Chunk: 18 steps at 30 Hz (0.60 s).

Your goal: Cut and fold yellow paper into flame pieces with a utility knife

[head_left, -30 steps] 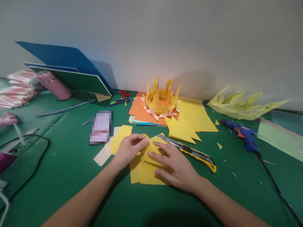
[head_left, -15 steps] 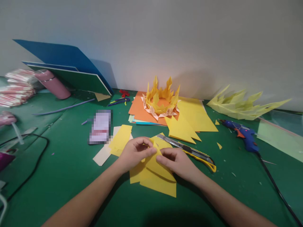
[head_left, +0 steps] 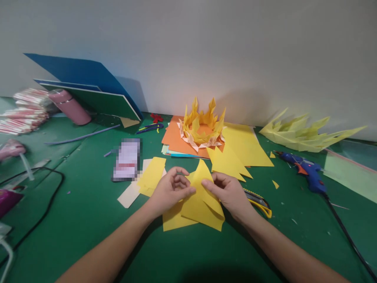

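My right hand [head_left: 231,192] pinches a bent piece of yellow paper [head_left: 203,177] between thumb and fingers. The paper stands up at a tilt above other yellow paper pieces [head_left: 173,221] on the table. My left hand [head_left: 172,190] is at the left edge of the paper, its fingers loosely curled and apart from the thumb. The left thumb tip is at the paper's edge; whether it touches is hard to tell. A yellow utility knife [head_left: 262,206] lies partly hidden behind my right hand. Left of my left hand are yellow strips [head_left: 151,175] and a pale strip [head_left: 128,198].
Behind my hands, a pointed yellow paper ring [head_left: 203,133] sits on orange sheets [head_left: 171,133]. A blue glue gun [head_left: 313,177] with its cord lies right, near a pale yellow spiky paper piece [head_left: 306,135]. Left are a phone [head_left: 127,159], pink bottle [head_left: 70,106] and leaning boards [head_left: 97,96].
My left fingers have loosened from the yellow paper. My right hand has turned it more upright and a little rightward, covering the knife's blade end. The view has shifted slightly.
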Each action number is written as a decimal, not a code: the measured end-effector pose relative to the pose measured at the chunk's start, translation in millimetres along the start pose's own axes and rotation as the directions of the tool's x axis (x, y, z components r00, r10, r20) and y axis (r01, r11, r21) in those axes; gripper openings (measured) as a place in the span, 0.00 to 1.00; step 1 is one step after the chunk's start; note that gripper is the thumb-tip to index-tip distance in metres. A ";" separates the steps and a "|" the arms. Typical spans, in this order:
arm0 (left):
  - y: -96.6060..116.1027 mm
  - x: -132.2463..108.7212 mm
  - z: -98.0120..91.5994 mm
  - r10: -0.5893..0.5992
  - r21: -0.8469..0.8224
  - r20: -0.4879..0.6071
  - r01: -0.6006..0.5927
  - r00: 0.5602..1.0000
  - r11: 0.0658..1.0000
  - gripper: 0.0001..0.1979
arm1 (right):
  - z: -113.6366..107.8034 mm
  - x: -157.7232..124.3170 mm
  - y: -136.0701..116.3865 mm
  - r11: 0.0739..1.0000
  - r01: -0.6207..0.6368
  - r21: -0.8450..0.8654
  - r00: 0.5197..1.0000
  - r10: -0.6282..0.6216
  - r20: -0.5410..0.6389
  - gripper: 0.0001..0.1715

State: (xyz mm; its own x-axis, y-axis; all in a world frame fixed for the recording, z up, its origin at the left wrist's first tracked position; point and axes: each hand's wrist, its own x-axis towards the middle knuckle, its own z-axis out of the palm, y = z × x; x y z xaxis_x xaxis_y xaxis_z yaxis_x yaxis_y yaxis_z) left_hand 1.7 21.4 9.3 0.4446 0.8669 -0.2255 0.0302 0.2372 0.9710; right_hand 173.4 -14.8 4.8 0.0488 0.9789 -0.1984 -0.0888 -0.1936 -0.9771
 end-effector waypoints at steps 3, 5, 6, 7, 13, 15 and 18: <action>-0.7 1.1 -2.6 0.009 -0.020 -0.017 -0.010 1.000 1.000 0.21 | 2.6 5.6 -6.5 0.994 -0.080 0.076 0.992 0.072 0.108 0.22; -0.8 1.6 -4.0 0.013 -0.017 -0.013 -0.013 1.000 1.000 0.21 | 3.7 8.0 -7.6 0.986 -0.128 0.104 0.980 0.110 0.163 0.23; -0.7 1.6 -4.4 0.012 -0.008 -0.007 -0.012 1.000 1.000 0.21 | 4.0 8.7 -7.2 0.984 -0.139 0.107 0.979 0.121 0.165 0.24; -0.4 1.6 -4.5 0.010 0.005 -0.001 -0.010 1.000 1.000 0.20 | 4.3 8.9 -6.2 0.983 -0.148 0.106 0.979 0.130 0.157 0.23; 0.3 0.9 -4.0 -0.011 0.072 0.028 0.009 1.000 0.997 0.19 | 6.0 7.5 0.2 0.970 -0.187 0.156 0.978 0.169 0.121 0.22; -0.8 0.9 -4.5 -0.022 0.072 0.041 0.019 0.999 0.997 0.20 | 6.0 7.3 1.7 0.967 -0.191 0.166 0.978 0.172 0.119 0.22; -2.9 1.0 -5.4 -0.034 0.069 0.057 0.030 0.998 0.997 0.19 | 5.5 7.3 4.1 0.968 -0.189 0.166 0.979 0.172 0.112 0.21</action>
State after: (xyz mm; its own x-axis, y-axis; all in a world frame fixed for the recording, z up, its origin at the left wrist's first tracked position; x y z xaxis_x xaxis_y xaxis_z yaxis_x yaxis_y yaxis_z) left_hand -2.8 24.0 5.9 0.4934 0.8320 -0.2535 0.1054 0.2321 0.9670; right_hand 167.9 -8.0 -0.3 -0.0794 0.9321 -0.3534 -0.2606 -0.3615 -0.8952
